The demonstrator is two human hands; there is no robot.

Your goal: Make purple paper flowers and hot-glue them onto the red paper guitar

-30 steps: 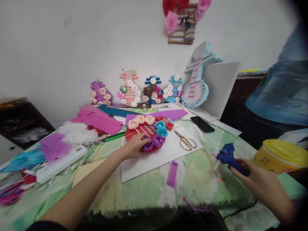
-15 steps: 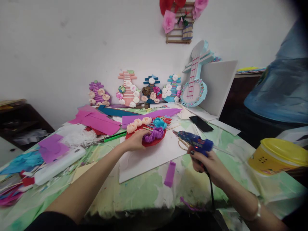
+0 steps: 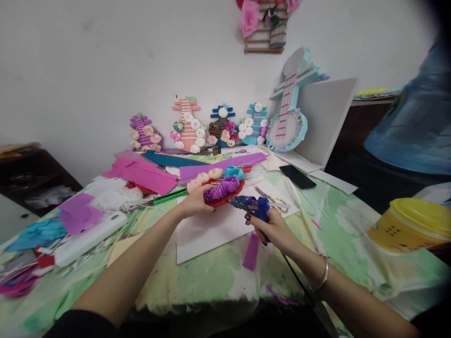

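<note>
My left hand (image 3: 197, 201) is closed on the near left edge of a red lute-shaped craft (image 3: 220, 203), which it holds tilted over a white board (image 3: 200, 239). Peach paper flowers (image 3: 202, 178), a turquoise flower (image 3: 233, 172) and purple flowers (image 3: 222, 188) cover the craft's face. My right hand (image 3: 269, 225) is wrapped round a blue hot glue gun (image 3: 254, 205) with a glue stick poking from its back. The gun's nozzle points left, close to the craft's right edge; whether it touches I cannot tell. Scissors (image 3: 276, 203) lie on the board behind the gun.
A purple paper strip (image 3: 251, 252) lies near the front edge. To the right are a phone (image 3: 297, 176) and a yellow tub (image 3: 412, 225). Magenta paper (image 3: 141, 171), white string (image 3: 118, 197) and a white power strip (image 3: 89, 237) lie left. Several finished lute crafts (image 3: 188, 126) lean on the wall.
My right hand has moved left with the glue gun, bringing its nozzle close to the red craft and uncovering the scissors. My left hand still holds the craft, its position slightly shifted.
</note>
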